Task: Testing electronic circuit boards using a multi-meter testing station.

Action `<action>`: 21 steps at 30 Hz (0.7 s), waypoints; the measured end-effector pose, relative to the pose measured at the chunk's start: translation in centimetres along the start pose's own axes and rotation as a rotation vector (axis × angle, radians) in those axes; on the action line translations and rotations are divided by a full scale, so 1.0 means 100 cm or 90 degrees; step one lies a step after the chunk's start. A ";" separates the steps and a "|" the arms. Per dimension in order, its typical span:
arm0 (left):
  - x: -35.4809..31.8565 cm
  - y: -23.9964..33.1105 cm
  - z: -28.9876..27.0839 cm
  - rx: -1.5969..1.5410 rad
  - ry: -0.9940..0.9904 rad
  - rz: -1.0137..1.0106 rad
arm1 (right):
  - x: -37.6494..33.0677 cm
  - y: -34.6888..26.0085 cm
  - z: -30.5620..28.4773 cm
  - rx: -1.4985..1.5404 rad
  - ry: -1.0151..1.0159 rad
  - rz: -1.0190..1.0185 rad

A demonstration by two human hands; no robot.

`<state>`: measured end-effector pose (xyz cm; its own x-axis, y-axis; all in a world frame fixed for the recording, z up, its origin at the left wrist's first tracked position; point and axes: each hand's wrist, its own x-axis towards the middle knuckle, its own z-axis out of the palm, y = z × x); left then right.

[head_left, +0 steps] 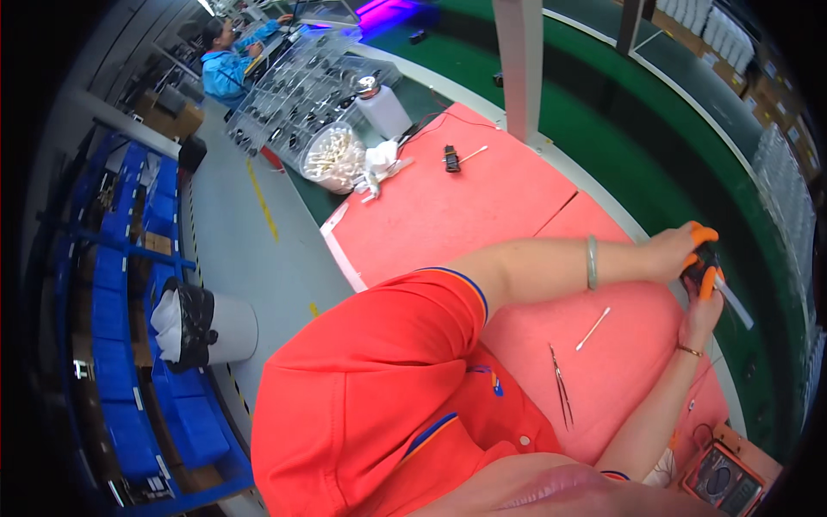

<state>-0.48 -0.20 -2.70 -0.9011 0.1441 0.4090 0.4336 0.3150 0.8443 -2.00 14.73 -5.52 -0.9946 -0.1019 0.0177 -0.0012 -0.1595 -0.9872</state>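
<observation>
Over the edge of the green conveyor belt (pixel 633 164), at the far right, both hands meet around a small black device (pixel 706 255). My left hand (pixel 674 250) comes from the left, with orange finger cots on its fingertips, and grips the device. From below, my right hand (pixel 702 312), also in orange finger cots, pinches it. A white strip (pixel 735 303) sticks out beside the right fingers; I cannot tell whether it is attached. The fingers hide much of the device. On the pink mat (pixel 413 220) nearer me lie tweezers (pixel 561 385) and a cotton swab (pixel 593 328).
Another black device (pixel 451 159) lies on the mat beside a second swab (pixel 474 154). Farther off stand a tub of swabs (pixel 332 159), a white dispenser bottle (pixel 383 109) and clear trays (pixel 297 99). A multimeter (pixel 724 476) sits lower right; a co-worker (pixel 226 69) works far left.
</observation>
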 end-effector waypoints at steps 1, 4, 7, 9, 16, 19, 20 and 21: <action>-0.001 0.002 0.000 0.003 0.008 0.003 | 0.000 0.001 0.000 -0.004 0.004 -0.021; -0.003 0.006 0.004 -0.040 -0.014 -0.002 | 0.002 0.004 -0.003 0.004 0.020 -0.052; -0.001 -0.001 0.002 0.071 0.069 0.039 | 0.002 0.002 -0.008 0.028 0.048 -0.076; 0.008 -0.013 -0.006 0.206 0.086 0.048 | 0.001 -0.002 -0.012 0.112 0.052 -0.086; 0.071 -0.057 -0.123 0.917 -0.074 -0.231 | 0.001 -0.011 -0.012 0.202 0.039 -0.069; 0.067 -0.050 -0.174 1.116 -0.265 -0.453 | 0.001 -0.010 -0.012 0.225 0.012 -0.068; 0.062 -0.047 -0.186 1.132 -0.323 -0.525 | 0.001 -0.010 -0.013 0.223 -0.004 -0.064; 0.057 -0.044 -0.194 1.132 -0.323 -0.523 | 0.001 -0.009 -0.014 0.220 -0.019 -0.061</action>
<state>-7.34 -18.99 2.61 -0.8996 -0.3875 -0.2014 -0.2003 0.7760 -0.5981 -2.27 16.18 -4.86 -0.9883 -0.0980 0.1167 -0.0539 -0.4918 -0.8690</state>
